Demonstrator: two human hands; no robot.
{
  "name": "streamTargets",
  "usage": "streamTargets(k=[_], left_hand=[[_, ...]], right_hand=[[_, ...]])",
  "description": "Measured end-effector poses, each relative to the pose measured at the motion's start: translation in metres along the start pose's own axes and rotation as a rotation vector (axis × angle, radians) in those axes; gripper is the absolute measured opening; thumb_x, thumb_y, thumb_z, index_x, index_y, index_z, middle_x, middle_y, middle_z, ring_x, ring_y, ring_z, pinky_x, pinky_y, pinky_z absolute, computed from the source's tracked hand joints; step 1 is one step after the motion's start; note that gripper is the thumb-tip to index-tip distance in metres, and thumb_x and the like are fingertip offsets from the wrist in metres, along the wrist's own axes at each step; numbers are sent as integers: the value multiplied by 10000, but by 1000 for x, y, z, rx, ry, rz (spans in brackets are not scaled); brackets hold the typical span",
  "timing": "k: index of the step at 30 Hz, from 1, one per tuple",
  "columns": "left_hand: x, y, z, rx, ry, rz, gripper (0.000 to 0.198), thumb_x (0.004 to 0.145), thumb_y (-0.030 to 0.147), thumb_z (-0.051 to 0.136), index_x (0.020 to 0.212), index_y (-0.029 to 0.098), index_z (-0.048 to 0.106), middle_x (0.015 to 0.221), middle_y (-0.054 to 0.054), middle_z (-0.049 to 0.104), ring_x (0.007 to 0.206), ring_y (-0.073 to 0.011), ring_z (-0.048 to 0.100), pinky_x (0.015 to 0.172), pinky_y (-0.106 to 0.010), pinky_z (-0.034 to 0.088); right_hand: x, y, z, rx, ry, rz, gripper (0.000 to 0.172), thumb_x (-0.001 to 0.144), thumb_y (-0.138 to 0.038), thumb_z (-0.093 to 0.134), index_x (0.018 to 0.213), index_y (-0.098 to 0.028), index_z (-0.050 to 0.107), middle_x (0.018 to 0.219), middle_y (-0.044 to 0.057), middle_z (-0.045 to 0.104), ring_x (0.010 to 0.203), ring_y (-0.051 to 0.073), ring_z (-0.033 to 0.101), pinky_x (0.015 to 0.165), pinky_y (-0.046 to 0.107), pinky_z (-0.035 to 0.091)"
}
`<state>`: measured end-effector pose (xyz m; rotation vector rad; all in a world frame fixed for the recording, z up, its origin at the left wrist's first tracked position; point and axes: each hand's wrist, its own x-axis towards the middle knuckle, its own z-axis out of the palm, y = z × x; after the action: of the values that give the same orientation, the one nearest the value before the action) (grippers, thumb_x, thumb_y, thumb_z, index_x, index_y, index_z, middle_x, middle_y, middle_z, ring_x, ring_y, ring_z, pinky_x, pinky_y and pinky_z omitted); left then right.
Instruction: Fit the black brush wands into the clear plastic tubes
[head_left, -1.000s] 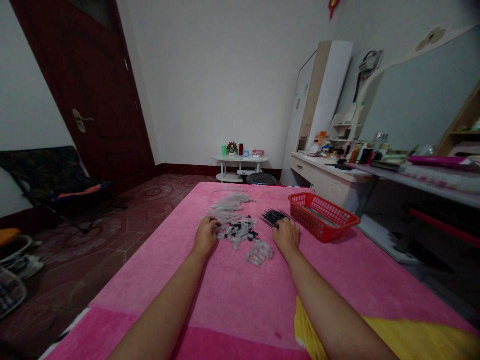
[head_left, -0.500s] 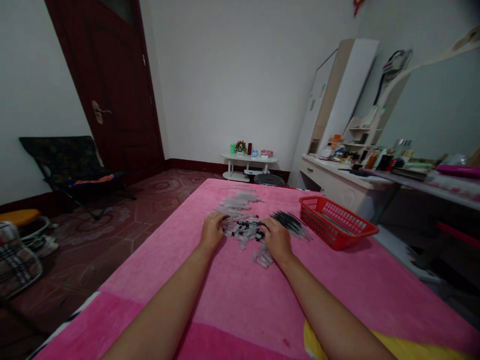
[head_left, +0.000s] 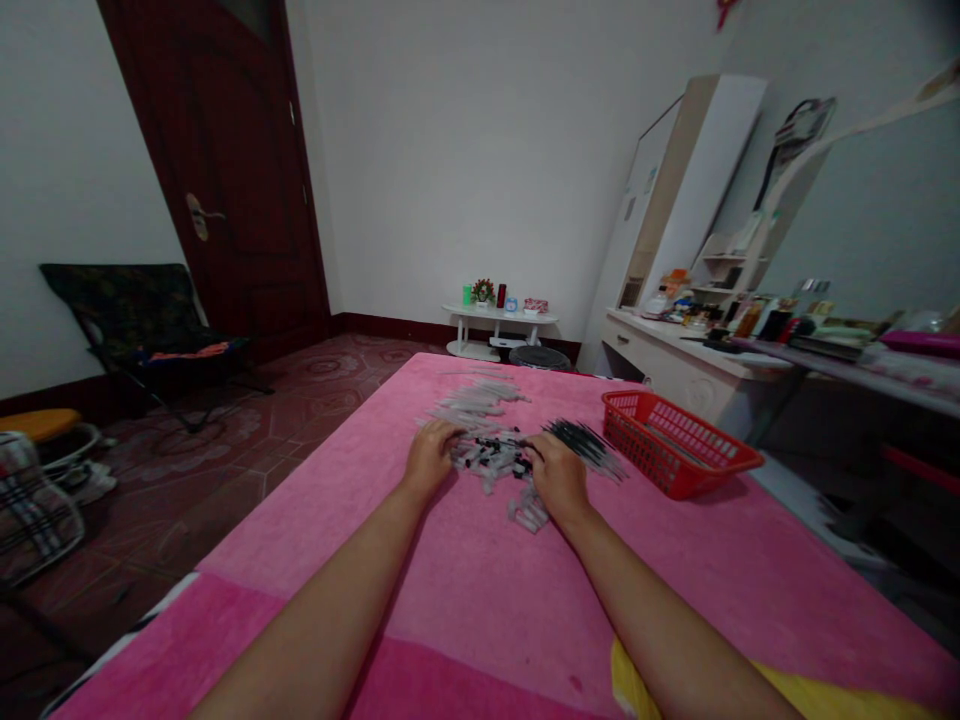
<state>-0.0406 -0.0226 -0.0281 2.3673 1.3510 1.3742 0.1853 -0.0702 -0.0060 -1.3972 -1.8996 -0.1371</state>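
Small black and clear plastic pieces (head_left: 496, 454) lie in a loose heap on the pink cloth (head_left: 465, 580). Against the heap's left edge is my left hand (head_left: 430, 458), its fingers curled over something too small to make out. My right hand (head_left: 557, 475) is at the right edge, thumb and fingers pinched together near a small dark piece. Beyond the heap spreads a pile of clear tubes (head_left: 480, 398). Dark thin rods (head_left: 581, 443) lie just right of my right hand. A few clear caps (head_left: 529, 510) rest below it.
A red basket (head_left: 679, 445) stands on the cloth at the right. Yellow fabric (head_left: 634, 680) lies under the right forearm. Past the cloth are a dressing table (head_left: 675, 345) with bottles, a low white stand (head_left: 499, 316) and a folding chair (head_left: 135, 315).
The view has shifted slightly. Both hands stay at the sides of the heap, with only small finger movements.
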Motion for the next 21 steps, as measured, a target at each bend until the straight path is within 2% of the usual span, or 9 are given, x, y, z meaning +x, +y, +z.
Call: streamTargets(k=[6, 11, 15, 18, 21], left_hand=[[0, 4, 0, -13, -26, 86, 269, 803, 113, 473, 965, 170, 681, 921, -91, 655, 928, -225, 551, 834, -348, 424], [0, 8, 0, 1, -62, 109, 304, 782, 80, 480, 980, 185, 684, 930, -89, 648, 934, -220, 548, 841, -348, 422], [-1, 14, 1, -13, -83, 124, 302, 774, 84, 502, 986, 197, 684, 923, -86, 644, 928, -216, 554, 831, -342, 430], [0, 12, 2, -118, 10, 65, 297, 777, 83, 488, 983, 189, 675, 940, -78, 654, 941, -204, 565, 852, -336, 439], [2, 4, 1, -272, 233, -109, 247, 798, 122, 475, 953, 165, 662, 946, -72, 662, 928, -190, 588, 860, -331, 456]], right_hand=[[1, -5, -6, -68, -25, -72, 245, 839, -121, 491, 981, -199, 675, 905, 51, 658, 882, 186, 575, 780, 264, 385], [5, -13, -15, -191, -55, -145, 263, 829, -92, 473, 965, -192, 675, 895, 70, 647, 881, 205, 552, 771, 297, 346], [14, -25, -15, -216, -92, -188, 230, 840, -128, 485, 940, -196, 680, 888, 70, 654, 876, 216, 547, 779, 315, 337], [30, -35, -12, -131, -47, -193, 185, 845, -223, 530, 963, -195, 670, 917, 69, 664, 914, 222, 551, 816, 318, 348], [52, -39, -11, 22, 116, -85, 260, 847, -331, 538, 1031, -178, 640, 1018, 82, 659, 955, 214, 558, 837, 311, 376]])
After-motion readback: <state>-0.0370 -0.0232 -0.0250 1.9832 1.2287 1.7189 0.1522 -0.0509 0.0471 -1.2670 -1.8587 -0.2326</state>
